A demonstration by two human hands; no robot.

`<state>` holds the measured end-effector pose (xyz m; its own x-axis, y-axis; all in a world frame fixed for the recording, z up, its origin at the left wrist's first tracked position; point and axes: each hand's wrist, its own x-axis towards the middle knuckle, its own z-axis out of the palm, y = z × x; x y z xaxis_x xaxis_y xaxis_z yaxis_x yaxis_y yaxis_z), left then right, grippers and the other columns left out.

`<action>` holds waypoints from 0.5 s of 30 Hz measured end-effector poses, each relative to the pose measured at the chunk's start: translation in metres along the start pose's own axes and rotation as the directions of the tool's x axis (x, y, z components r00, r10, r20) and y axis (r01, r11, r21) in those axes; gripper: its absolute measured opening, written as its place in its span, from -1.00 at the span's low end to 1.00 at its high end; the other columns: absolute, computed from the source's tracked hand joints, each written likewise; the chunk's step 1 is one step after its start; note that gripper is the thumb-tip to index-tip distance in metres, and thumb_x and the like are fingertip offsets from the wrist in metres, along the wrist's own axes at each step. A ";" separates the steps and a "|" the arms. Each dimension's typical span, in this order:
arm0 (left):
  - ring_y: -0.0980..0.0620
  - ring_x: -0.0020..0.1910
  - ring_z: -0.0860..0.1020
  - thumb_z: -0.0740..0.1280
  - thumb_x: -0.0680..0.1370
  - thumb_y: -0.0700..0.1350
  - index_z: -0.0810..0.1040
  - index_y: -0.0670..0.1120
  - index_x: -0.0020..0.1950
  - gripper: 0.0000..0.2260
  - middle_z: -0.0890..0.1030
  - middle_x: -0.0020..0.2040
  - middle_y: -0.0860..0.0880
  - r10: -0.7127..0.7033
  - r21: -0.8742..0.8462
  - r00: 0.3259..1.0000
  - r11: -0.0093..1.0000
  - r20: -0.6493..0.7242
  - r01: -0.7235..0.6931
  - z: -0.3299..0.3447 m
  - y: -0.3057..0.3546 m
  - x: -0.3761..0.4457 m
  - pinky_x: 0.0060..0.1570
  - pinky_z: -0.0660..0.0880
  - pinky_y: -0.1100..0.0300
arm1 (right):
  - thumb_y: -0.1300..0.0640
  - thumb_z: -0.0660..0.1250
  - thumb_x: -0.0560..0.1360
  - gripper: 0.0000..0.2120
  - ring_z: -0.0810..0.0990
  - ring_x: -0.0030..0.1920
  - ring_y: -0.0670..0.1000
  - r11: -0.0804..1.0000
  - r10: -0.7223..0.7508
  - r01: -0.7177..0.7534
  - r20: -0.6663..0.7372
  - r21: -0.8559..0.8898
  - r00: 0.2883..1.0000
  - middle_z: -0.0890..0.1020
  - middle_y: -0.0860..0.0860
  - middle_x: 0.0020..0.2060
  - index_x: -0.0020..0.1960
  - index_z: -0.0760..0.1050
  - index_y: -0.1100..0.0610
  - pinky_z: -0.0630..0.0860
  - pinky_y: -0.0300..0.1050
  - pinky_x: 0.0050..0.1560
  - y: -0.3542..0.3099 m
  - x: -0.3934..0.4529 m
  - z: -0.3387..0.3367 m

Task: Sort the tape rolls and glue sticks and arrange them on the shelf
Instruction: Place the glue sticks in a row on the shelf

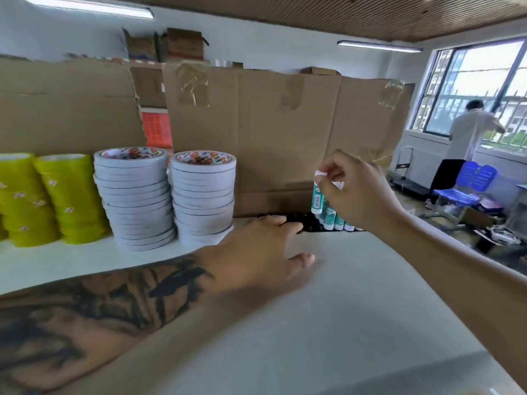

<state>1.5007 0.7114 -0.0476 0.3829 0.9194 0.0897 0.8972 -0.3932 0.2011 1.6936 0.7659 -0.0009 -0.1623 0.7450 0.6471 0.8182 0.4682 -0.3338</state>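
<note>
At the far left of the white shelf (85, 260) you have two stacks of yellow-green tape rolls (68, 198), standing just beside each other, the leftmost cut by the frame edge. Next to them stand two taller stacks of white tape rolls (134, 198), each topped by a roll with a red-printed core label; the second white stack (204, 198) stands close beside the first. Behind all four runs a wall of brown cardboard (285, 132) (patched with clear tape in places), with a strip of orange-red sheets (156, 132) showing in a gap.

Your left hand (256, 249) lies low over the shelf, just right of the white stacks, fingers stretched forward and relaxed, its grip apart and holding nothing. The fingertips reach toward a dark patch at the back of the shelf; whether they touch it you cannot tell from here.

Further right, your right hand (353, 189) is raised above the shelf, its grip clamped on one glue stick (318, 195), thumb and fingers pinching its white cap so the teal-and-white tube hangs upright. Directly below it, a small cluster of glue sticks (336, 222) stands upright at the back of the shelf, against the cardboard and partly hidden by the hand.

Beyond the shelf's right end, a person (470, 129) stands at a window, with blue chairs (470, 181) nearby.
</note>
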 end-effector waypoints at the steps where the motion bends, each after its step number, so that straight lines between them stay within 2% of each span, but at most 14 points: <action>1: 0.06 0.63 0.06 0.12 0.59 0.39 0.08 0.15 0.66 -0.31 0.09 0.67 0.06 -0.016 0.011 1.000 1.000 -0.006 0.016 0.001 0.000 0.004 0.56 0.13 0.07 | 0.01 0.36 0.57 -0.94 0.64 -0.04 -0.02 1.000 -0.025 0.026 0.022 -0.007 0.999 0.67 -0.12 -0.15 0.00 0.52 -0.01 0.57 -0.01 0.02 0.004 0.006 0.002; 5: 0.05 0.63 0.06 0.12 0.60 0.39 0.09 0.13 0.66 -0.31 0.10 0.67 0.06 -0.068 0.006 0.997 0.998 -0.028 0.068 0.006 0.003 0.011 0.58 0.09 0.05 | -0.04 0.32 0.57 -0.92 0.64 -0.03 0.05 0.996 -0.081 0.083 0.101 -0.021 0.992 0.66 -0.13 -0.14 0.03 0.48 -0.07 0.60 0.09 0.01 0.019 0.023 0.012; 7: 0.07 0.64 0.04 0.11 0.59 0.40 0.09 0.15 0.66 -0.31 0.08 0.67 0.09 -0.098 -0.017 0.995 0.995 -0.020 0.097 0.010 0.002 0.012 0.58 0.09 0.03 | -0.03 0.32 0.57 -0.91 0.63 -0.03 0.08 0.995 -0.095 0.096 0.106 -0.003 0.990 0.67 -0.13 -0.15 0.04 0.48 -0.06 0.58 0.06 0.05 0.027 0.025 0.019; 9: 0.11 0.64 -0.01 0.10 0.58 0.42 0.08 0.19 0.66 -0.30 0.05 0.67 0.13 -0.126 -0.056 0.992 0.991 -0.001 0.125 0.014 0.000 0.012 0.58 0.08 0.02 | -0.02 0.29 0.59 -0.92 0.63 -0.06 0.13 0.990 -0.115 0.123 0.117 -0.064 0.986 0.68 -0.09 -0.16 0.05 0.49 -0.04 0.50 -0.01 0.03 0.035 0.024 0.025; 12: 0.16 0.64 -0.05 0.12 0.58 0.43 0.09 0.21 0.65 -0.31 0.04 0.66 0.18 -0.130 -0.088 0.991 0.988 -0.015 0.128 0.017 -0.002 0.012 0.58 0.07 0.06 | -0.02 0.26 0.61 -0.89 0.61 -0.11 0.17 0.971 -0.138 0.152 0.090 -0.185 0.986 0.68 -0.03 -0.20 0.08 0.50 -0.03 0.33 -0.06 -0.07 0.041 0.021 0.028; 15: 0.17 0.63 -0.06 0.12 0.57 0.44 0.09 0.22 0.65 -0.31 0.04 0.66 0.19 -0.124 -0.092 0.992 0.988 -0.028 0.121 0.018 -0.003 0.012 0.58 0.09 0.04 | 0.00 0.26 0.60 -0.91 0.60 -0.14 0.18 0.961 -0.165 0.173 0.055 -0.217 0.985 0.67 -0.05 -0.21 0.06 0.50 -0.03 0.34 -0.05 -0.06 0.042 0.021 0.028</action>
<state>1.5062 0.7236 -0.0650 0.2622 0.9607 0.0916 0.9128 -0.2777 0.2994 1.7088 0.8143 -0.0211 -0.3247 0.6825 0.6549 0.8779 0.4751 -0.0599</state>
